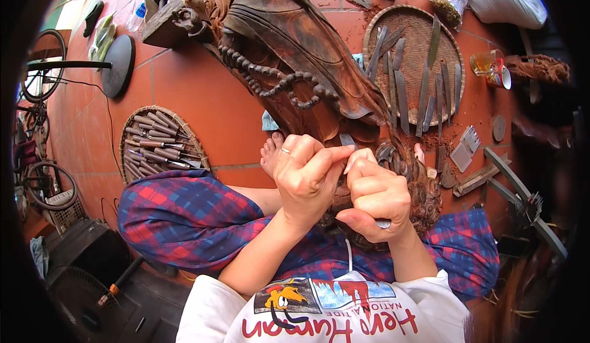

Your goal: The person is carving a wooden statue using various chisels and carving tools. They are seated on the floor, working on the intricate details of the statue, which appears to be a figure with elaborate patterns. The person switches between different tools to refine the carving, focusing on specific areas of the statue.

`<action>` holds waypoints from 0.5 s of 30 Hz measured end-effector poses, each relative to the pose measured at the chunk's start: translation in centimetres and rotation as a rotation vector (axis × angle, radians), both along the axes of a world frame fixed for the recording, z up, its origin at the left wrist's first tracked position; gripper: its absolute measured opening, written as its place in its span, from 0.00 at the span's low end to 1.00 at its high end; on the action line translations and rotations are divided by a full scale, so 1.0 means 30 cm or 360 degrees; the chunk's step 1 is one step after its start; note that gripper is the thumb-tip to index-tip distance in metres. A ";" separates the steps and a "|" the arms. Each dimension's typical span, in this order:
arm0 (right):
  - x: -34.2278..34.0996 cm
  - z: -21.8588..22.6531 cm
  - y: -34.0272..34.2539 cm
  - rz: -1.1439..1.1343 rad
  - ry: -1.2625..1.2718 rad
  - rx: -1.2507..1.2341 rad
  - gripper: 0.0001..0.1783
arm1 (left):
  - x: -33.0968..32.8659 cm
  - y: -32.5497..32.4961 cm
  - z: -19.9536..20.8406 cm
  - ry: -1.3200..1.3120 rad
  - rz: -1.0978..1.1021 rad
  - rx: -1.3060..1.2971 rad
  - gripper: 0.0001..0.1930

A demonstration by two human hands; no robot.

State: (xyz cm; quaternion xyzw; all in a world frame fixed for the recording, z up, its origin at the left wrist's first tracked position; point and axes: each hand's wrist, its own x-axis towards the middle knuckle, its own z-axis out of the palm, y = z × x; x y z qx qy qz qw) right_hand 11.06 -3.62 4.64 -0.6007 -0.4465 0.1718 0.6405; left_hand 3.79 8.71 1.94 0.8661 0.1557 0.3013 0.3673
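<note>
A dark reddish-brown carved wooden statue with robe folds and a bead string lies from the top of the view toward my lap. Its intricately carved end rests between my legs. My right hand is closed around a flat steel blade; a bit of grey metal also peeks out below its thumb. My left hand, ring on one finger, is curled, its fingertips pinching at the blade beside the right fingers. Both hands hide most of the blade and the wood beneath.
A round woven tray with several flat steel blades sits at the far right. Another basket at left holds wooden-handled carving tools. Around them are a glass cup, metal clamp, wood shavings and a fan.
</note>
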 end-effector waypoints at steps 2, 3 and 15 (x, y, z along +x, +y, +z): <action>-0.027 0.003 -0.021 -0.0001 0.0057 -0.0021 0.22 | -0.032 -0.019 -0.007 0.0055 -0.0039 -0.0021 0.13; -0.036 0.006 -0.028 -0.0016 0.0084 -0.0037 0.22 | -0.037 -0.024 -0.008 0.0044 -0.0085 -0.0035 0.13; -0.033 0.014 0.024 -0.0147 -0.0009 -0.0029 0.26 | 0.003 0.019 0.015 0.0040 -0.0026 -0.0009 0.13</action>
